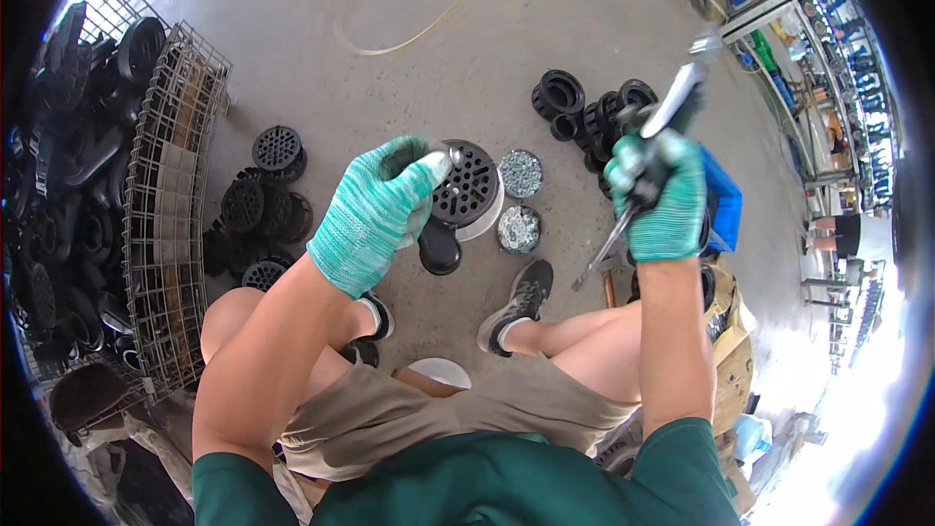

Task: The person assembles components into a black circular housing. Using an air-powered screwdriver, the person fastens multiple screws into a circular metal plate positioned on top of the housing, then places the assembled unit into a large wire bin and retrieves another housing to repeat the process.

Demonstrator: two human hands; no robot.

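My left hand (pixel 385 200), in a green-and-white knit glove, is closed in a pinch. At its fingertips shows a small shiny metal piece (pixel 455 155), too small to name surely. Just beyond lies a round black perforated drain cover (pixel 466 190) with a black rounded piece (pixel 440 249) at its near side, resting over something white and round. Raised at the right, my gloved right hand (pixel 667 190) is wrapped round a power screwdriver (pixel 677 102). Its long thin shaft points down to the left; motion blurs it. Two round containers of small metal parts (pixel 520 173) (pixel 518 230) stand beside the cover.
A wire cage (pixel 175 185) full of black plastic parts stands at the left. Perforated black covers (pixel 278 149) are piled near it. Black rings (pixel 560 94) and a blue bin (pixel 721 200) lie at the right. A pale hose (pixel 429 39) crosses the floor; shelving (pixel 779 39) stands far right.
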